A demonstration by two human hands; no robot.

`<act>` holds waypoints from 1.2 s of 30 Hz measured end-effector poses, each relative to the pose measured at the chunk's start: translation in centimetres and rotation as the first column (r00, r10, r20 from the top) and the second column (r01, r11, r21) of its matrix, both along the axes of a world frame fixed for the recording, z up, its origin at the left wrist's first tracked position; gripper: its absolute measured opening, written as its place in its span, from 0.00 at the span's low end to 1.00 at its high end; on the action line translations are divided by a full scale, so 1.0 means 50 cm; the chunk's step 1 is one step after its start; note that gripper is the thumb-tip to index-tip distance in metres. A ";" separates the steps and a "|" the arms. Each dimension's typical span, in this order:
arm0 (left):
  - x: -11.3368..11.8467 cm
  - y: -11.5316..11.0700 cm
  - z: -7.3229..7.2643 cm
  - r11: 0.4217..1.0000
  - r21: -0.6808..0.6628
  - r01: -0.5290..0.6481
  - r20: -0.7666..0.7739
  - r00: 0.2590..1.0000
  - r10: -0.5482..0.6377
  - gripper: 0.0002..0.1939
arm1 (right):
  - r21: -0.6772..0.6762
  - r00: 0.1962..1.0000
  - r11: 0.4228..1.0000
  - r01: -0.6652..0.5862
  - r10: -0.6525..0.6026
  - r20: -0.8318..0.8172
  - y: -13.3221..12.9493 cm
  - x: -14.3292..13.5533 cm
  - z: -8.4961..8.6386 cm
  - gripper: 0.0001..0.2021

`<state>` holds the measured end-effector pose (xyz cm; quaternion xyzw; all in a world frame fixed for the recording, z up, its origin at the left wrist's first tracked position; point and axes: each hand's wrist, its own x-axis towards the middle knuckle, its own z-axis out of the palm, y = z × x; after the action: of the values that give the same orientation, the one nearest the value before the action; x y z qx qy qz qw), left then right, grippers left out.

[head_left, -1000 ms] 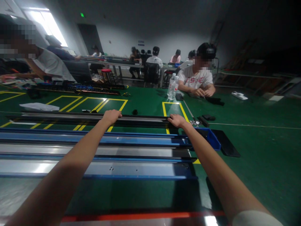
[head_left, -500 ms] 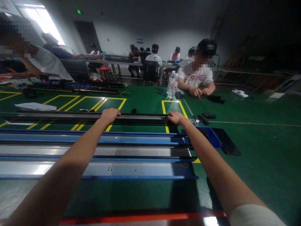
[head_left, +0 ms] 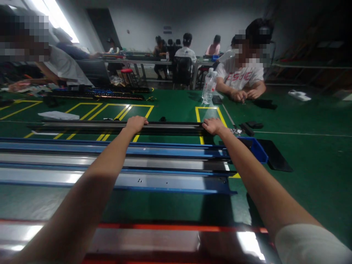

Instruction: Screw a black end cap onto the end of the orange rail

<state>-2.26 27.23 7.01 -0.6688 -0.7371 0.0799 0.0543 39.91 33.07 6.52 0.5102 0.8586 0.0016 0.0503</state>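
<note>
Both my arms stretch forward over the green table. My left hand (head_left: 136, 124) is closed around a long black metal rail (head_left: 176, 125) with a silver strip along its length. Toward the rail's right end, my right hand (head_left: 213, 125) grips it too, thumb side down on the near edge. The rail lies crosswise over yellow tape outlines. Nearer to me, parallel to it, rest several long blue and silver metal profiles (head_left: 176, 181), partly hidden under my forearms.
A red-edged panel (head_left: 148, 240) lies closest to me. Right of the profiles are a blue bin (head_left: 258, 151) and a black flat pad (head_left: 275, 156). Water bottles (head_left: 209, 88) stand across the table near a seated person (head_left: 242, 75). Another person (head_left: 63, 68) leans in at left.
My view has tipped down and swung slightly left, so more of the red-edged panel shows. Both hands remain on the rail, which shows no clear movement on the table.
</note>
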 end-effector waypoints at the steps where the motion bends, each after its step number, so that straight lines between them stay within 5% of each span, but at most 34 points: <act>1: 0.000 0.000 0.001 1.000 -0.010 0.009 0.002 1.000 -0.009 0.23 | 0.039 1.000 0.999 0.016 -0.016 -0.010 -0.005 -0.001 0.001 0.19; 7: 0.009 -0.029 0.012 0.991 0.086 0.103 0.015 0.994 -0.104 0.26 | 0.233 0.998 0.972 0.036 -0.023 -0.056 -0.064 -0.019 0.018 0.26; 12: -0.008 -0.082 0.024 0.922 0.233 0.309 -0.104 0.951 -0.292 0.26 | 0.240 0.998 0.970 -0.050 0.060 -0.034 -0.145 -0.042 0.040 0.27; 19: -0.070 -0.164 0.015 0.870 -0.009 0.493 0.018 0.870 -0.493 0.29 | 0.019 0.989 0.990 -0.139 0.138 0.056 -0.245 0.001 0.061 0.21; 25: -0.119 -0.227 0.001 0.874 -0.121 0.470 0.128 0.881 -0.456 0.35 | -0.034 0.992 0.992 -0.121 0.122 0.021 -0.293 0.032 0.040 0.24; 36: -0.132 -0.264 -0.003 0.966 -0.105 0.235 -0.014 0.971 -0.237 0.26 | -0.011 0.996 0.998 -0.063 0.062 -0.064 -0.301 0.036 0.020 0.27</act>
<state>-8.84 14.03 6.85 -0.7525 -0.6465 0.1194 0.0386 41.70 18.03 7.53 0.4826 0.8752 -0.0184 0.0263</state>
